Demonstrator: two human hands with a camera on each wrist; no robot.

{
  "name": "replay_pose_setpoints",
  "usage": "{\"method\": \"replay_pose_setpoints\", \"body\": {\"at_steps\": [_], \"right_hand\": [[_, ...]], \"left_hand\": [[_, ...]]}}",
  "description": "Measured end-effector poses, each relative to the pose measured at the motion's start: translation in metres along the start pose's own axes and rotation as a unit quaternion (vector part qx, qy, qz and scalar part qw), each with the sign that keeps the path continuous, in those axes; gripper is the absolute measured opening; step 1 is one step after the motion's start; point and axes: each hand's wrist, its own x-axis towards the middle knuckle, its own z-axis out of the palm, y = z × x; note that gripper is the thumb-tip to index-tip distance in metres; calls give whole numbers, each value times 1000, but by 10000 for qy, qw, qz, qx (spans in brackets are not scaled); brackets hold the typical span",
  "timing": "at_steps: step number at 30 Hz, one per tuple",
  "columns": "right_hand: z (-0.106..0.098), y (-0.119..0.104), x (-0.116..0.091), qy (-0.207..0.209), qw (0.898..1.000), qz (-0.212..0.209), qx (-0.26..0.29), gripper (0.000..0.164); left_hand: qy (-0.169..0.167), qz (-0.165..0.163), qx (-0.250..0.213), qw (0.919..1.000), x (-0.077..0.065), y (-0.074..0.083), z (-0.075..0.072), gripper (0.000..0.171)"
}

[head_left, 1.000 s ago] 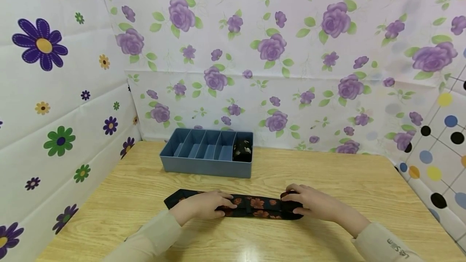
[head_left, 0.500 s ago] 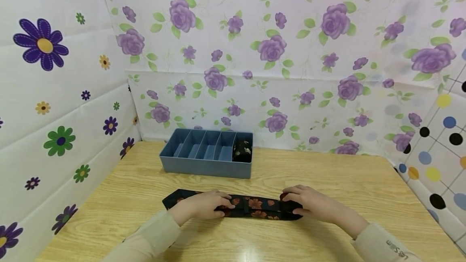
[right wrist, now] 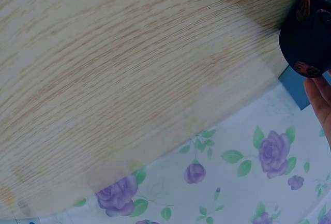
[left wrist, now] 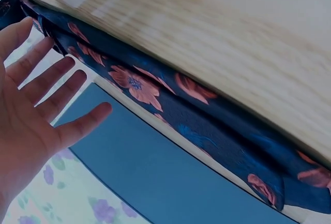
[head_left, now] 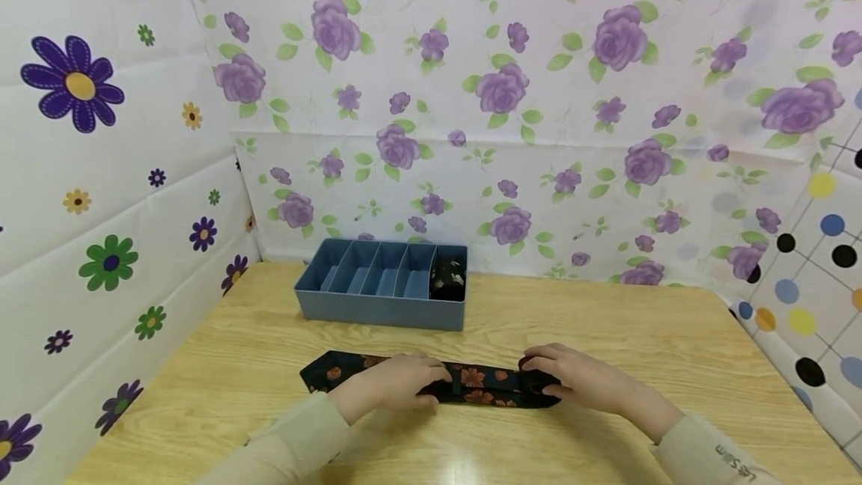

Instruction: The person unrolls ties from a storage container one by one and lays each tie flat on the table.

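A dark navy necktie (head_left: 474,378) with orange-red flowers lies lengthwise across the table, its pointed wide end at the left. At its right end the tie is rolled or folded into a thick bundle (right wrist: 309,32), which my right hand (head_left: 586,379) holds between thumb and fingers. My left hand (head_left: 404,382) lies over the middle of the tie, near its keeper loop. In the left wrist view the fingers of that left hand (left wrist: 41,110) are spread and fairly straight, beside the flowered cloth (left wrist: 137,87). Only a few right fingertips (right wrist: 318,94) show in the right wrist view.
Behind the tie stands a blue-grey box (head_left: 384,310) with several compartments. Its rightmost compartment contains a dark patterned rolled item (head_left: 448,278). The wooden table (head_left: 606,320) is bounded by flowered cloth walls (head_left: 431,96).
My left hand has slid to the right along the tie, uncovering more of its left end. My right hand stays at the rolled end.
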Motion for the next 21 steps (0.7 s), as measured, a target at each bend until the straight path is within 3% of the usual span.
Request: {"method": "replay_pose_setpoints", "body": {"at_steps": [6, 10, 15, 21], "right_hand": [[-1, 0, 0, -85, 9999, 89, -17, 38], [-1, 2, 1, -61, 10000, 26, -68, 38], [2, 4, 1, 7, 9999, -87, -93, 38], [2, 4, 2, -81, 9999, -10, -116, 38]], "left_hand": [[54, -170, -132, 9998, 7, 5, 4, 51], [128, 55, 99, 9999, 10, 9, 4, 58], [-134, 320, 271, 9990, 13, 16, 7, 57], [-416, 255, 301, 9984, 17, 20, 12, 59]]}}
